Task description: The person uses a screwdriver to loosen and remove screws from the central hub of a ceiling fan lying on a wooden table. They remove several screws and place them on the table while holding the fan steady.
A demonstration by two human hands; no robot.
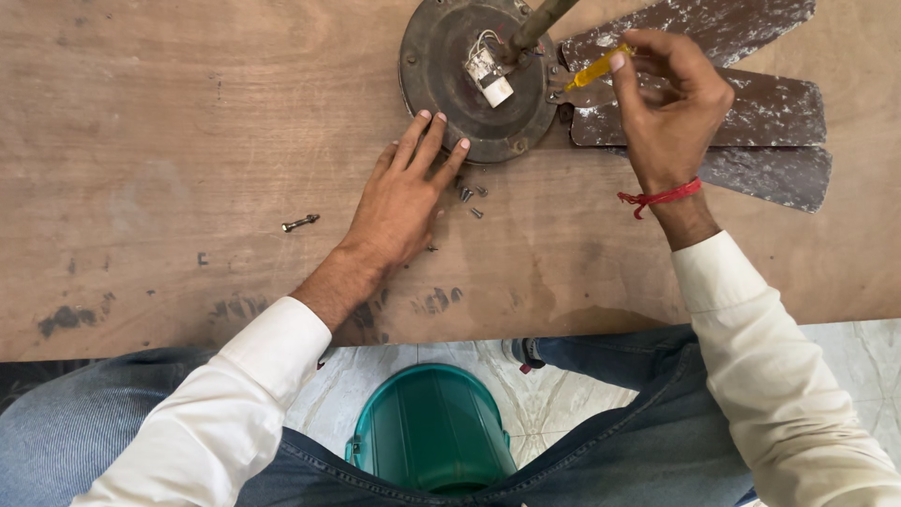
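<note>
Right grip [668, 94] pinching yellow-handled screwdriver [593, 69]; left grip [405, 192] spread flat.

Screwdriver tip at blade bracket beside fan motor [469, 84], left fingertips [441, 122] touching its rim. Three dusty blades [751, 113] stacked rightward. Loose screws [471, 197] and bolt [300, 222] on wooden surface [188, 113].

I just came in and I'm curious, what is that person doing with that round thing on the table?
A person sits at a wooden table with a ceiling fan motor lying on it, its blades folded to one side. The left hand rests flat against the motor's rim. The right hand holds a yellow-handled screwdriver at the blade mount. Loose screws and a bolt lie nearby.
</note>
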